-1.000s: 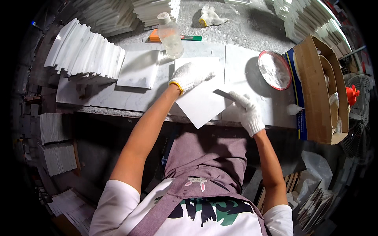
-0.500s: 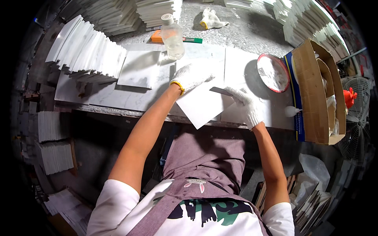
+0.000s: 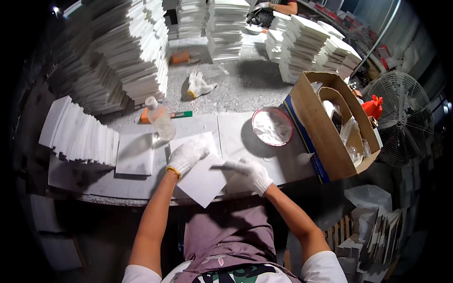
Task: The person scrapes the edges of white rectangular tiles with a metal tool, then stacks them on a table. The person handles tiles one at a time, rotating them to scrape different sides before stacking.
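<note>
A white square tile lies turned cornerwise at the bench's front edge, one corner jutting over it. My left hand, in a white knitted glove with a yellow cuff, rests on its upper left part with the fingers laid flat. My right hand, gloved too, is closed round a putty knife. The dark blade points left over the tile's right side; whether it touches is unclear. Behind the right hand stands a round red-rimmed tub of white paste.
A clear bottle and another tile are to the left, beside a row of tiles. At right stand a cardboard box and a fan. A spare glove and tall tile stacks lie behind; another person is farther back.
The view has tilted up, showing more of the bench's far side. My right hand and the putty knife have shifted slightly on the tile; the left hand stays on it.
</note>
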Action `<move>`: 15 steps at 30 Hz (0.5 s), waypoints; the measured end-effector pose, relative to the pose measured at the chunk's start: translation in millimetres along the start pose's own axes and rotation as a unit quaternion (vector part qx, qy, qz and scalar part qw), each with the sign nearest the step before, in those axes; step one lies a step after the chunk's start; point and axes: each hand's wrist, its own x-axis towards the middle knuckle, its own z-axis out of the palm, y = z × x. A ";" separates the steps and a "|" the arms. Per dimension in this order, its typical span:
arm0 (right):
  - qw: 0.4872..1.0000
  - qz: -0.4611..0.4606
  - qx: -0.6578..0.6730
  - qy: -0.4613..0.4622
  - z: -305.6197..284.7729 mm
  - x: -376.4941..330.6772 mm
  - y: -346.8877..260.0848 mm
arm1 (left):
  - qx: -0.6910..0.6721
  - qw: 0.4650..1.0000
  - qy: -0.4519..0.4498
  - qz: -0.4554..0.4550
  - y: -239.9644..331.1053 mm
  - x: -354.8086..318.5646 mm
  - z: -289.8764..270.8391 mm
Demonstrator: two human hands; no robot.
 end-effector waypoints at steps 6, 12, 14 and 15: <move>0.993 -0.058 -0.099 0.015 -12.1 -3.2 -12.0 | -0.025 0.999 -0.031 0.010 0.9 4.4 -0.5; 0.994 -0.038 -0.103 -0.012 -6.8 -7.6 -10.6 | -0.011 1.000 0.004 -0.024 8.6 -1.9 -0.5; 0.992 -0.040 -0.108 -0.048 -8.9 -18.0 -13.1 | -0.026 1.000 -0.004 -0.012 1.5 2.5 1.0; 0.993 -0.042 -0.102 -0.052 -10.5 -17.7 -13.6 | -0.034 0.999 -0.009 -0.006 0.0 3.2 2.3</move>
